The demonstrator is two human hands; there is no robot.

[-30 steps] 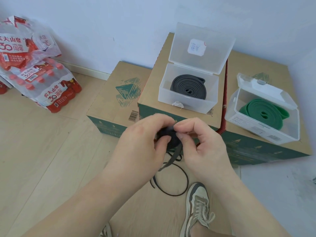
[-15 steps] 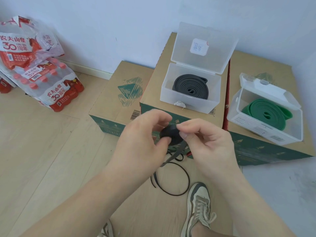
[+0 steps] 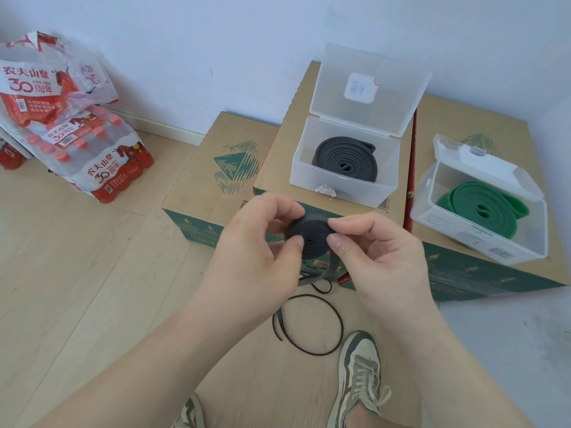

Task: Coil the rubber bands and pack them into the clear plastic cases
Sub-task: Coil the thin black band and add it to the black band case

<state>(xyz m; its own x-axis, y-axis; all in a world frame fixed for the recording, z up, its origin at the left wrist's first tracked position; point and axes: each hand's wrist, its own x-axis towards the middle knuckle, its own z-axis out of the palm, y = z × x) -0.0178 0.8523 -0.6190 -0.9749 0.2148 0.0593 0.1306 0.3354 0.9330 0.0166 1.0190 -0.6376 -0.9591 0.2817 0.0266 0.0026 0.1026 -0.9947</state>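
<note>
Both hands pinch a small black rubber band coil held in mid-air. My left hand grips its left side, my right hand its right side. The band's loose tail hangs down and loops on the floor. Behind, a clear plastic case with its lid up holds a coiled dark grey band. To the right, a second clear case, lid open, holds a coiled green band.
Both cases stand on cardboard boxes against the white wall. Shrink-wrapped packs of red-capped water bottles sit at the left on the wooden floor. My shoes are below the hands.
The coil's flat face has turned toward the camera, showing its spiral. Both hands have stayed in front of the boxes, fingers shifting around the coil.
</note>
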